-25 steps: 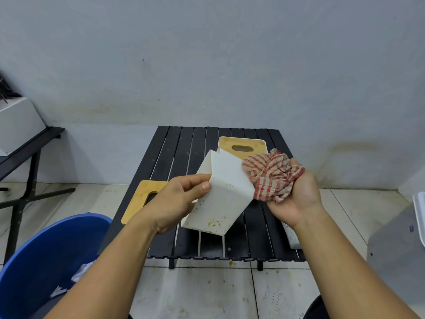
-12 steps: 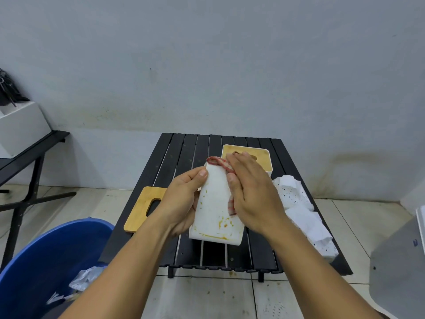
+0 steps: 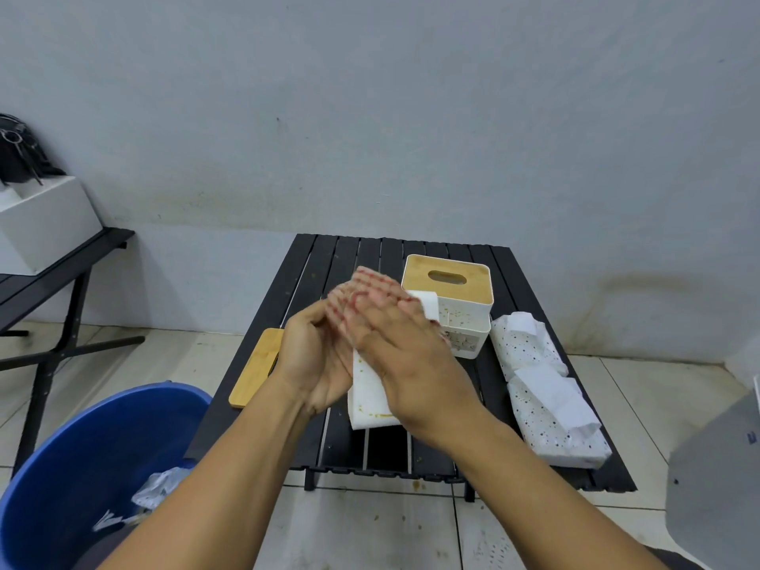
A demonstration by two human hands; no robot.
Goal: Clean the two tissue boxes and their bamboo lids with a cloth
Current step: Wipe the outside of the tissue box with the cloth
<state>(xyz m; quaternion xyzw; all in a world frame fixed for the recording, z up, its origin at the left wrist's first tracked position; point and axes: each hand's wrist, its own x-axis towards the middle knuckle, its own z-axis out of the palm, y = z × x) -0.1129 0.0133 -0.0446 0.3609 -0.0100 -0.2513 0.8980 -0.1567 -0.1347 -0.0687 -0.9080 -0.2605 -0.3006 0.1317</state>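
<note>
Black slatted worktop (image 3: 325, 265) sits under both hands. The stained white tissue box (image 3: 370, 401) is held between them: the left hand (image 3: 312, 355) curls round its left side, while the right hand (image 3: 407, 364) presses flat on its front (fingers blurred, apparently straight). Just beyond the right hand stands the second box (image 3: 469, 322), bamboo lid (image 3: 448, 281) on. A loose lid (image 3: 255, 368) lies left of the left hand. The striped cloth (image 3: 364, 281) peeks out at the right fingertips.

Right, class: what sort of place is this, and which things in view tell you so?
Probably a bare utility or back room: a stained plain wall, a tiled floor and a blue bucket beside the black slatted table.
</note>
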